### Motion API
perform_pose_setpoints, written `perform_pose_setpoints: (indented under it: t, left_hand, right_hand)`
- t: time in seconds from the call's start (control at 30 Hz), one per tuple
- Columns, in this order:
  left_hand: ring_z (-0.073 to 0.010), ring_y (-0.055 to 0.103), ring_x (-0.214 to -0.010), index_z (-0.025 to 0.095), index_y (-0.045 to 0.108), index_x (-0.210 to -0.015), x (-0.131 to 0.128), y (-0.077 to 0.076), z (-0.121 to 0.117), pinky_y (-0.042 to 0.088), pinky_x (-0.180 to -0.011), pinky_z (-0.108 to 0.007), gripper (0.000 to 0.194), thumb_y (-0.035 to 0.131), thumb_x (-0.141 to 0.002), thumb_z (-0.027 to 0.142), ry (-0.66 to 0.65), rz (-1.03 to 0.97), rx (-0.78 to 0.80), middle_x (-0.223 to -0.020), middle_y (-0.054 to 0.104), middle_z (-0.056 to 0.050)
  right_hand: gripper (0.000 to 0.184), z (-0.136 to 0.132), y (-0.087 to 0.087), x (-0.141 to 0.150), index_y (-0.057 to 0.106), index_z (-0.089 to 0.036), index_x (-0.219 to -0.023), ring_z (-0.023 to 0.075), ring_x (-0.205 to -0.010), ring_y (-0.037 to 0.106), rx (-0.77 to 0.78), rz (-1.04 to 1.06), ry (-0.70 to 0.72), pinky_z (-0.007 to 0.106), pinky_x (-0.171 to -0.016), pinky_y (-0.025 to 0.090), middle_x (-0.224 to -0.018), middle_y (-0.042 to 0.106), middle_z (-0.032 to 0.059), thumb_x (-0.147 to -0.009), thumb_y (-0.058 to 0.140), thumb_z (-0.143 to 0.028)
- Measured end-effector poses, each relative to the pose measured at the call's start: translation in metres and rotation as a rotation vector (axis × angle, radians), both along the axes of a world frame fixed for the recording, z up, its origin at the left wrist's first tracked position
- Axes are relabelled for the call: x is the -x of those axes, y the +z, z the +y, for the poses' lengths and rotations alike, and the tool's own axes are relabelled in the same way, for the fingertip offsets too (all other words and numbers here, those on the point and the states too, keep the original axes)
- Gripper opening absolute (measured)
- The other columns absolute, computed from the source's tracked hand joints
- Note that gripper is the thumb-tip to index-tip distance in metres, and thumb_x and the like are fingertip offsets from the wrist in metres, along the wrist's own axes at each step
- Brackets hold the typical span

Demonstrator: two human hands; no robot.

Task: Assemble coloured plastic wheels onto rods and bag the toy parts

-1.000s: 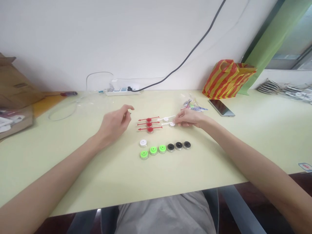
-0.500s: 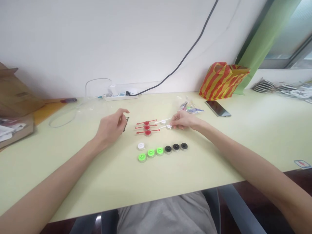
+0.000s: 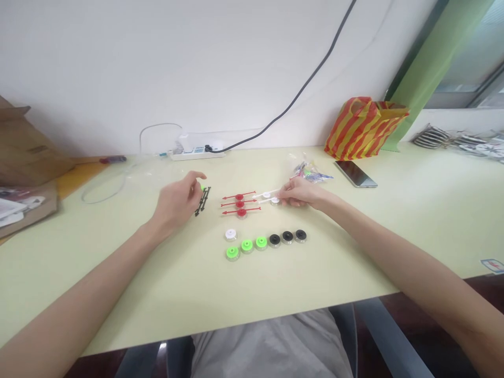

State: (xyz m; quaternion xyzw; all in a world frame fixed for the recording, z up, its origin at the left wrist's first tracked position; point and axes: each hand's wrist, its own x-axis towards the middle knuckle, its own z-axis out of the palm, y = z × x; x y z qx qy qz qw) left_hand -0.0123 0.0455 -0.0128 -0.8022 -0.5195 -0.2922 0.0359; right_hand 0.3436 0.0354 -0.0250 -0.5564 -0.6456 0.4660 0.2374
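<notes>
My left hand (image 3: 178,201) hovers over the pale green table (image 3: 118,262) with curled fingers pinching small black pointer sticks (image 3: 202,200); a bit of green shows at the fingertips. My right hand (image 3: 300,191) rests further right, its fingers pinched on a thin white pointer (image 3: 269,195) attached to a white round cap. Between the hands lie three red caps with red arrow pointers (image 3: 240,203). Nearer me stand a white cap (image 3: 230,234), three green caps (image 3: 247,246) and three black caps (image 3: 287,237) in a row.
A clear bag of small parts (image 3: 311,171) and a phone (image 3: 355,174) lie behind my right hand. A red-and-yellow striped bag (image 3: 364,127) stands at the back right. A power strip (image 3: 198,150) with cables sits by the wall, cardboard boxes (image 3: 23,157) at the left.
My left hand drew back slightly to the left, and black sticks now show at its fingertips. My right hand stayed on the white pointer. The camera shifted a little.
</notes>
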Motion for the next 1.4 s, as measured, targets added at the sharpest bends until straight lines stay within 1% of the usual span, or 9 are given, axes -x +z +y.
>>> perform_pose_setpoints:
  t: [0.23,0.33,0.4,0.5,0.6,0.93,1.07,1.23,1.4]
  left_hand:
    - [-0.0171,0.052,-0.059,0.023,0.062,-0.123,-0.001,0.001,-0.001,0.039,-0.067,-0.029,0.033,0.042,-0.097,0.025,0.016,0.018,0.0,-0.067,0.057,0.003]
    - [-0.0173,0.053,-0.06,0.023,0.062,-0.122,-0.001,0.0,0.0,0.039,-0.067,-0.029,0.033,0.042,-0.097,0.027,0.029,0.026,0.007,-0.069,0.059,0.002]
    - [-0.0174,0.053,-0.059,0.023,0.062,-0.123,-0.002,0.0,-0.001,0.04,-0.067,-0.03,0.033,0.041,-0.098,0.028,0.027,0.027,0.01,-0.069,0.059,0.002]
    - [-0.0178,0.054,-0.06,0.023,0.062,-0.123,-0.002,-0.001,-0.001,0.039,-0.068,-0.03,0.033,0.041,-0.098,0.028,0.016,0.038,0.024,-0.068,0.059,0.002]
    - [-0.0178,0.054,-0.06,0.023,0.062,-0.124,-0.002,-0.001,0.0,0.039,-0.068,-0.03,0.033,0.041,-0.098,0.027,0.013,0.046,0.02,-0.069,0.059,0.002]
    - [-0.0187,0.055,-0.061,0.022,0.063,-0.123,-0.001,-0.002,0.001,0.039,-0.067,-0.03,0.034,0.04,-0.098,0.028,0.016,0.062,0.015,-0.069,0.061,0.001]
    - [-0.022,0.06,-0.067,0.024,0.064,-0.117,0.003,-0.004,0.007,0.037,-0.066,-0.032,0.032,0.039,-0.098,0.03,0.064,0.131,0.048,-0.071,0.065,-0.001]
    - [-0.0265,0.065,-0.081,0.025,0.061,-0.107,0.016,-0.004,0.019,0.035,-0.064,-0.034,0.025,0.04,-0.095,0.029,0.146,0.275,0.129,-0.095,0.074,-0.006]
    - [-0.0305,0.064,-0.08,0.024,0.058,-0.109,0.037,-0.003,0.031,0.034,-0.061,-0.035,0.028,0.039,-0.095,0.038,0.248,0.346,0.238,-0.091,0.072,-0.01]
  right_hand:
    - [0.027,-0.012,0.02,0.002,0.07,-0.016,-0.073,0.0158,-0.063,0.06,-0.414,-0.488,-0.055,0.029,-0.058,0.037,-0.074,0.073,0.0057,-0.09,0.072,-0.038]
    - [0.02,-0.023,0.029,0.013,0.071,-0.017,-0.078,0.0183,-0.074,0.062,-0.616,-0.54,-0.063,0.03,-0.065,0.038,-0.084,0.074,0.0064,-0.093,0.069,-0.031]
    - [0.015,-0.035,0.033,0.027,0.074,-0.017,-0.084,0.0174,-0.077,0.062,-0.625,-0.399,0.131,0.029,-0.069,0.041,-0.089,0.075,0.0055,-0.093,0.068,-0.027]
    - [0.009,-0.056,0.036,0.049,0.077,-0.018,-0.092,0.0146,-0.074,0.062,-0.48,-0.194,0.565,0.026,-0.068,0.045,-0.09,0.075,0.0033,-0.092,0.074,-0.026]
    - [0.004,-0.069,0.036,0.062,0.079,-0.017,-0.09,0.0127,-0.07,0.06,-0.447,-0.235,0.712,0.025,-0.066,0.043,-0.083,0.074,0.0017,-0.089,0.077,-0.021]
    - [0.008,-0.05,0.037,0.04,0.078,-0.017,-0.086,0.0143,-0.072,0.064,-0.463,-0.391,0.54,0.026,-0.066,0.044,-0.086,0.077,0.0028,-0.089,0.071,-0.014]
    - [0.008,-0.036,0.033,0.026,0.077,-0.016,-0.083,0.0138,-0.067,0.061,-0.486,-0.42,0.467,0.027,-0.065,0.042,-0.081,0.076,0.0028,-0.088,0.071,-0.016]
    - [0.009,-0.026,0.028,0.015,0.077,-0.017,-0.084,0.0147,-0.067,0.06,-0.491,-0.461,0.383,0.028,-0.064,0.04,-0.078,0.074,0.0023,-0.086,0.068,-0.015]
    - [0.008,-0.026,0.029,0.013,0.075,-0.018,-0.088,0.0144,-0.065,0.057,-0.523,-0.436,0.33,0.027,-0.061,0.036,-0.073,0.068,0.0009,-0.089,0.068,-0.023]
